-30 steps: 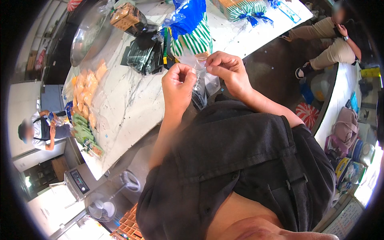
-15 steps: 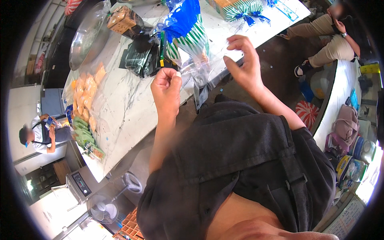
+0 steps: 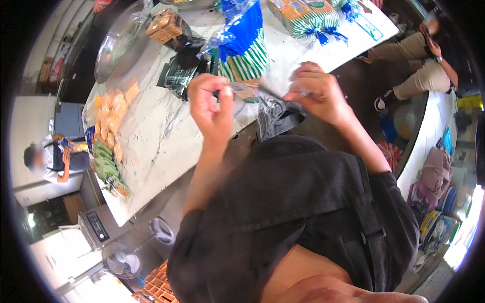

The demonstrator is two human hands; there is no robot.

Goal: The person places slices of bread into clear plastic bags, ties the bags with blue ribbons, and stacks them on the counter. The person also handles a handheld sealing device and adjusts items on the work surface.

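A clear and black plastic bag [image 3: 277,117] hangs between my hands over the table's near edge, its lower part against my dark top. My left hand [image 3: 212,103] is closed in a pinch at the bag's left side, slightly blurred. Thumb and fingers of my right hand [image 3: 321,93] pinch the right side of its upper edge. Just beyond the bag stands a green-and-white striped loaf bag [image 3: 245,63] with a blue top. A pile of black and clear plastic bags [image 3: 181,73] lies on the table past my left hand.
The marble-patterned table [image 3: 161,146] holds a wrapped brown loaf [image 3: 167,29], a metal bowl [image 3: 118,48], another striped bread pack [image 3: 308,17], orange packets [image 3: 108,113] and green packets [image 3: 106,161]. One person [image 3: 53,159] stands at left; another [image 3: 427,68] sits at right.
My right hand, earlier spread apart from the bag, has closed on its edge. The bag has opened out between my hands. The view has shifted slightly.
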